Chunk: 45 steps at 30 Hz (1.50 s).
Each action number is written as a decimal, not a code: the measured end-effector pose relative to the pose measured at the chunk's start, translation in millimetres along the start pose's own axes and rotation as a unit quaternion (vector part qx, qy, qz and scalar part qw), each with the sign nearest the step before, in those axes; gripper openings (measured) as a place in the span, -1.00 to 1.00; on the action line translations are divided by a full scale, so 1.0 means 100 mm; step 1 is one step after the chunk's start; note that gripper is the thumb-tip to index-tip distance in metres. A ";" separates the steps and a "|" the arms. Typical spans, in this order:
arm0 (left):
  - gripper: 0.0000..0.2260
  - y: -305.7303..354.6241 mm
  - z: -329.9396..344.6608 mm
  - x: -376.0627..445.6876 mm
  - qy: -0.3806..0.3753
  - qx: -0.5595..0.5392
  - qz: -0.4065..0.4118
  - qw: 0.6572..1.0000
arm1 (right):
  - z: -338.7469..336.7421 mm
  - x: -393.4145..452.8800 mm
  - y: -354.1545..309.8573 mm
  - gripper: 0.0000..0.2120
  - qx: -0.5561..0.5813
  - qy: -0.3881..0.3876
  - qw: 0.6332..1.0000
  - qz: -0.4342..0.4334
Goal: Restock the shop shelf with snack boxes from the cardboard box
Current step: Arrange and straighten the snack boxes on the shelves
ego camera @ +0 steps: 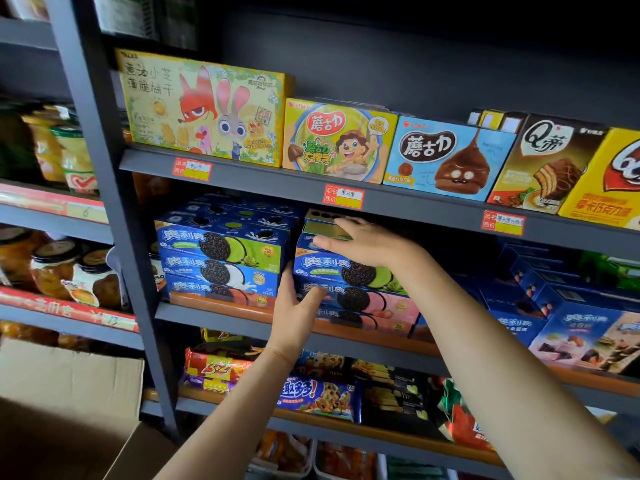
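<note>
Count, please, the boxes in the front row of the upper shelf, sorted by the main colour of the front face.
Yellow boxes: 3
Light blue box: 1
Brown box: 1
Total: 5

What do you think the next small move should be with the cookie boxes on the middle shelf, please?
Probably nudge the right stack back until it lines up with the left stack. The right hand lies flat on the top box and the left hand grips the stack's left edge; the boxes look skewed.
</note>
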<state>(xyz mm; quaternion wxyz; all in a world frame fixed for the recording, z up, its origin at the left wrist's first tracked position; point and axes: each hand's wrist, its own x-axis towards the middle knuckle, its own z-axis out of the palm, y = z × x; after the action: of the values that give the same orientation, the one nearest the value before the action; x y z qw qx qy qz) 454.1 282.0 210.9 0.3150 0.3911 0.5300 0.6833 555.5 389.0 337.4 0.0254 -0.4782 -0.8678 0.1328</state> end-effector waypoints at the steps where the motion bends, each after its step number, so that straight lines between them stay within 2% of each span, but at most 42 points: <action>1: -0.53 0.00 0.00 0.00 -0.001 -0.001 0.000 1.000 | 0.00 -0.01 0.01 0.00 0.001 0.003 1.000 0.001; 5: -0.55 -0.01 0.02 -0.01 -0.003 0.002 0.001 1.000 | -0.04 -0.06 0.04 -0.05 0.003 0.008 1.000 0.007; 9: -0.31 0.01 0.02 -0.04 -0.006 0.007 -0.005 1.000 | -0.02 -0.08 0.05 -0.07 0.001 0.017 1.000 -0.004; 16: -0.33 0.03 -0.01 -0.03 -0.018 0.012 -0.005 1.000 | 0.02 -0.11 0.04 -0.01 0.018 0.028 0.999 -0.013; 19: -0.48 0.06 -0.05 -0.04 -0.030 0.019 -0.001 0.999 | 0.09 -0.15 -0.09 0.03 0.006 0.054 0.997 -0.048; 22: -0.36 0.06 -0.16 -0.13 -0.052 0.037 0.011 0.998 | 0.18 -0.18 -0.36 -0.02 -0.019 0.078 0.990 -0.114; 24: -0.43 0.05 -0.32 -0.31 -0.059 0.046 0.031 0.997 | 0.25 -0.16 -0.57 -0.08 -0.029 0.082 0.984 -0.157; 25: -0.48 0.07 -0.42 -0.40 -0.041 0.052 0.048 0.997 | 0.28 -0.14 -0.67 -0.11 -0.036 0.085 0.981 -0.173; 28: -0.55 0.11 -0.83 -0.44 0.093 0.050 0.087 0.991 | 0.37 -0.01 -0.96 -0.14 -0.056 0.086 0.974 -0.200; 31: -0.50 0.13 -1.23 -0.17 0.179 0.023 0.059 0.982 | 0.44 0.16 -1.25 -0.11 -0.084 0.072 0.973 -0.203; 35: -0.38 0.13 -1.52 0.08 0.165 0.041 0.063 0.984 | 0.45 0.36 -1.54 0.06 -0.126 0.041 0.976 -0.174; 38: -0.16 0.14 -1.59 0.22 0.165 0.069 0.029 0.984 | 0.40 0.47 -1.65 0.14 -0.143 0.015 0.979 -0.146; 45: -0.08 -0.07 -1.75 0.54 0.148 0.094 0.039 0.984 | 0.43 0.60 -1.72 0.19 -0.140 -0.029 0.983 -0.116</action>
<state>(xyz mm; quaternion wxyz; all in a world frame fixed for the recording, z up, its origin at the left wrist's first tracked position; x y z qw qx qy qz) 275.9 245.4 192.0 0.1680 0.3338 0.6173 0.6923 374.4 342.8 334.9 -0.0515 -0.3690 -0.9278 0.0198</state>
